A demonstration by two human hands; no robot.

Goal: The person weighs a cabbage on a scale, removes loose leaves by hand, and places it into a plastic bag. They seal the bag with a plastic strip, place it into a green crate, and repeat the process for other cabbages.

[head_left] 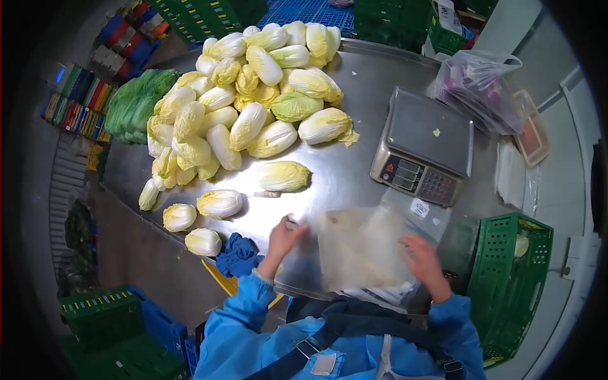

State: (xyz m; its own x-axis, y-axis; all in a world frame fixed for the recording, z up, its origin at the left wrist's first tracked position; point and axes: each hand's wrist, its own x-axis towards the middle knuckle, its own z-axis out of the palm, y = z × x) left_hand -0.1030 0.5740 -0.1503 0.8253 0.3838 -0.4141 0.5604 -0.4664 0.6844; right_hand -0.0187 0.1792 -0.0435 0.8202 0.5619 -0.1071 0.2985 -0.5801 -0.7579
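Observation:
My right hand [423,261] has its fingers at the right edge of a clear plastic bag [361,250], which is smeared by motion above the near table edge. Left of the bag, apart from it, my left hand [285,239] is raised with thumb and fingers spread and nothing in them. A napa cabbage [284,176] lies beyond my left hand, with a small knife-like object [267,194] just in front of it. More napa cabbages lie to the left: one [219,203], a second [180,217] and a third [203,242] by the edge.
A large heap of napa cabbages [247,95] covers the table's far left, beside green netting [140,104]. On the right stand a digital scale [425,142], a bag of purple packaging [478,88] and a green crate [513,278]. A blue cloth [239,255] lies at the near edge.

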